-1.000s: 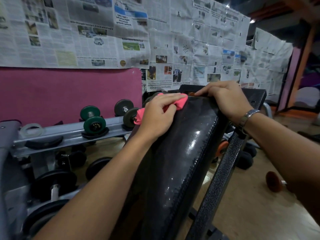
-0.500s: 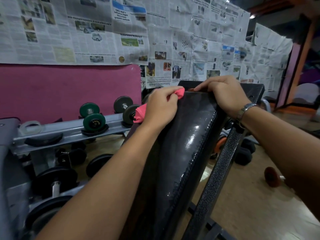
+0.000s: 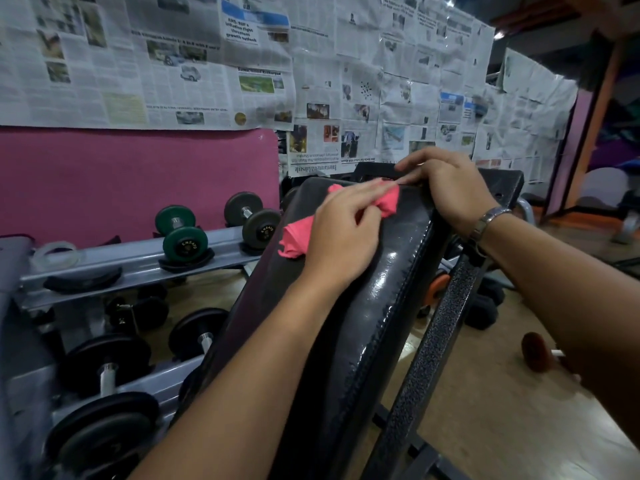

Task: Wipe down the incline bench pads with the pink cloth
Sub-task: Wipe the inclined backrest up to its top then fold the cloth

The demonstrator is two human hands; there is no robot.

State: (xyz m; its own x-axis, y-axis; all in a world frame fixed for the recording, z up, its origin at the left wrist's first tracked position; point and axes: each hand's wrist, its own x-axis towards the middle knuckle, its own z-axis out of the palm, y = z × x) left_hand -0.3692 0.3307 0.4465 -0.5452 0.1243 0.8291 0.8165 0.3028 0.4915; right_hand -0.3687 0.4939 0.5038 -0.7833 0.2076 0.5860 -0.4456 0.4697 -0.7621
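Note:
The incline bench's black shiny back pad (image 3: 363, 323) slopes up from the bottom centre to the middle of the view. My left hand (image 3: 343, 233) presses the pink cloth (image 3: 298, 237) flat on the pad near its top, and the cloth bunches out on both sides of the hand. My right hand (image 3: 446, 188), a metal watch on its wrist, grips the pad's top right edge. A second black pad (image 3: 502, 183) shows behind that hand.
A grey dumbbell rack (image 3: 114, 261) with green, grey and black dumbbells stands close on the left. The bench's black textured frame bar (image 3: 426, 358) runs along the pad's right side. An orange plate (image 3: 436, 289) and a brown weight (image 3: 536, 351) lie on the wooden floor.
My left hand has slid with the cloth from the pad's upper left edge onto its face, a little right and down. My right hand has kept its grip on the top edge.

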